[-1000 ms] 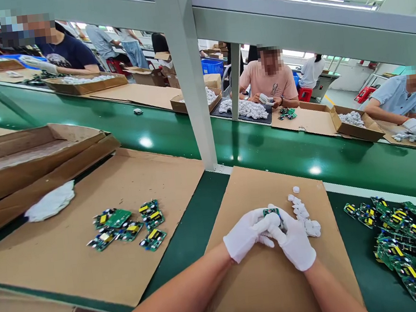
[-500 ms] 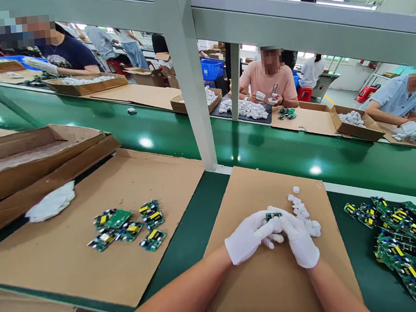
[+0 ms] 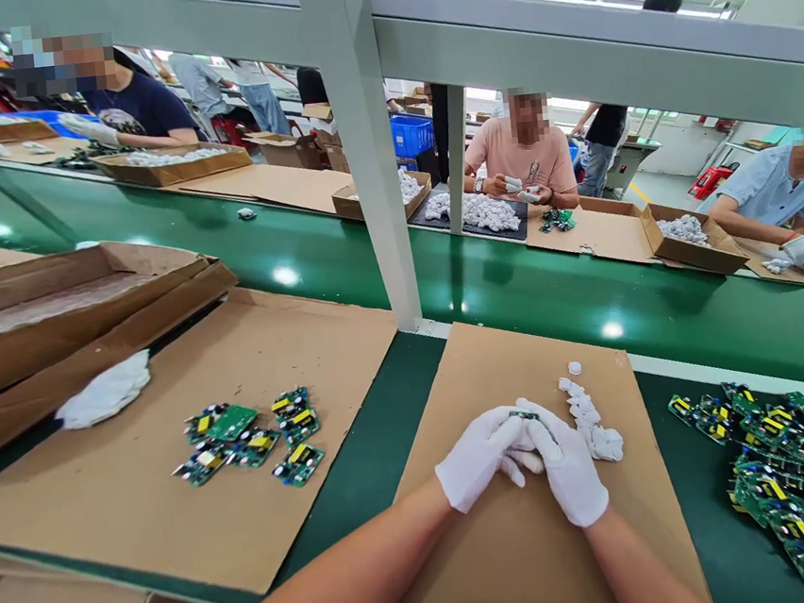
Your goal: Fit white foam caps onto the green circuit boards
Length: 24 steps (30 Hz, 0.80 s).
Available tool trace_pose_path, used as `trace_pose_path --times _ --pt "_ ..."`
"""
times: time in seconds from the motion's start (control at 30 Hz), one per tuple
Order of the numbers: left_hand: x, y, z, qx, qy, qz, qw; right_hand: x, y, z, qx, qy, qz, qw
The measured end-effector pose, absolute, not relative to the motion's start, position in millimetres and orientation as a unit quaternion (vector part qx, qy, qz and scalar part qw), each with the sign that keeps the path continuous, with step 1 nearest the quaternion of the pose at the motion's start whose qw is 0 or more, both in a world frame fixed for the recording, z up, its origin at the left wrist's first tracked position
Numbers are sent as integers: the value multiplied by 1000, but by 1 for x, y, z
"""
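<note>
Gloves cover the left hand [image 3: 478, 455] and right hand [image 3: 568, 461], both closed around a small circuit board [image 3: 523, 415] over the cardboard sheet [image 3: 533, 554]. White plastic pieces [image 3: 591, 421] lie just beside; more boards [image 3: 787, 463] crowd the desk [image 3: 367, 457] at right.

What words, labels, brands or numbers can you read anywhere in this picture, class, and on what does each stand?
None can be read.
Circuit boards on the right and on the left cardboard: any markings too small.
The board between the left hand and right hand: nearly hidden.
Print on the pink shirt across the belt: a drawing, too small for any lettering to show.
</note>
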<state>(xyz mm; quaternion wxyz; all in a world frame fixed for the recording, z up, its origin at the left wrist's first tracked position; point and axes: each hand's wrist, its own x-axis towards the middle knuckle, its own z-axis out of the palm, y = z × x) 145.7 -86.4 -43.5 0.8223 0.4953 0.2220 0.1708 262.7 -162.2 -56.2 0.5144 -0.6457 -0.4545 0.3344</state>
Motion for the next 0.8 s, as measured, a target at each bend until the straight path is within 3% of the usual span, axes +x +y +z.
trace_pose_path --times 0.23,0.4,0.63,0.8 --pt "145 -87 -42 503 193 182 823 263 -164 -54 -680 -465 320 468" --pt "145 -84 -41 490 200 179 829 271 -165 -53 -614 -465 396 500" --pt "146 -86 -38 531 203 185 802 268 -164 -55 -624 -476 359 505" --pt "146 -82 -47 436 165 152 871 270 -164 -53 -632 -470 342 513"
